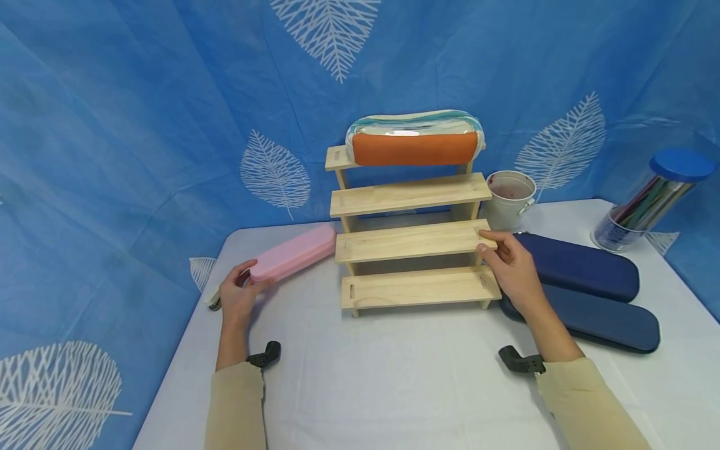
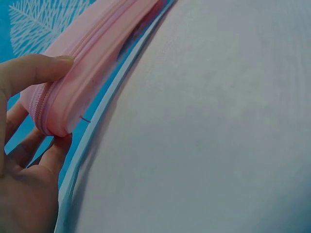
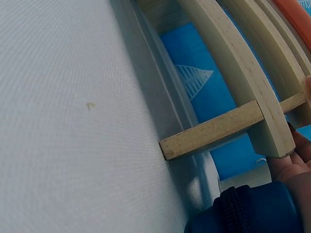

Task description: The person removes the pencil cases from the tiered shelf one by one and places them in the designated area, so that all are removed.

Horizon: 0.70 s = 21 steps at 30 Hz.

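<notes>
In the head view, my left hand [image 1: 239,299] grips the near end of a long pink zippered pencil case [image 1: 298,249] at the table's left. The left wrist view shows the thumb on top of the pink case [image 2: 90,80] and fingers beneath its end. A stepped wooden rack [image 1: 413,242] stands in the middle. My right hand [image 1: 513,270] pinches the right end of its second board from the bottom, thumb at the front edge. An orange pencil case with a clear window [image 1: 415,149] lies on the top board.
Two dark blue cases, a navy one [image 1: 587,267] and a slate-blue one [image 1: 604,317], lie right of the rack. Behind them stand a small white bucket [image 1: 504,209] and a clear blue-lidded canister [image 1: 647,203]. A small dark-tipped item [image 1: 214,300] lies near the left table edge.
</notes>
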### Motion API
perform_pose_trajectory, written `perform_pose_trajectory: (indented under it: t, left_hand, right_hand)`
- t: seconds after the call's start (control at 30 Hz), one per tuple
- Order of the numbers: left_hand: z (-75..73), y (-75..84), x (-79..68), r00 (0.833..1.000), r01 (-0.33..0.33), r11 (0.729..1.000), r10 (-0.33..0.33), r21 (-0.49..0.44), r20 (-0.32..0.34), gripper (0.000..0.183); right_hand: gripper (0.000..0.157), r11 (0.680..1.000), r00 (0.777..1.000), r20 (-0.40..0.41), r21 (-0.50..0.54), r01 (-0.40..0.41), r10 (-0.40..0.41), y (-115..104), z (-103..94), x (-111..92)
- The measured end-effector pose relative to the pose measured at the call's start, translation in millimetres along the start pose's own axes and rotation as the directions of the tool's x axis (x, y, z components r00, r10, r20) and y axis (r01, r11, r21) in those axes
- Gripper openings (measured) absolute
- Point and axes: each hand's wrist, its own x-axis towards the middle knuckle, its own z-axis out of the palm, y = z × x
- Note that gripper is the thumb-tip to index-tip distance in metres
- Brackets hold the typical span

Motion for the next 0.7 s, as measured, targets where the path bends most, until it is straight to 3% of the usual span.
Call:
perform_pose_trajectory:
  t: [0.37,0.7]
  left_hand:
    - [-2.3,-2.5,-0.3,0.999,0.041,0.998,-0.042,0.04,0.031,0.063]
    - [-3.6,-8.4,0.7,0.998,0.006,0.997,-0.011,0.077,0.06,0.063]
  right_hand:
    - [0.038,1.0,1.0,0.001,0.022,0.008,-0.008,-1.5,-0.2,-0.3]
    - [0.039,0.999,1.0,0.007,0.042,-0.007,0.006,-4.3,-0.8,-0.7]
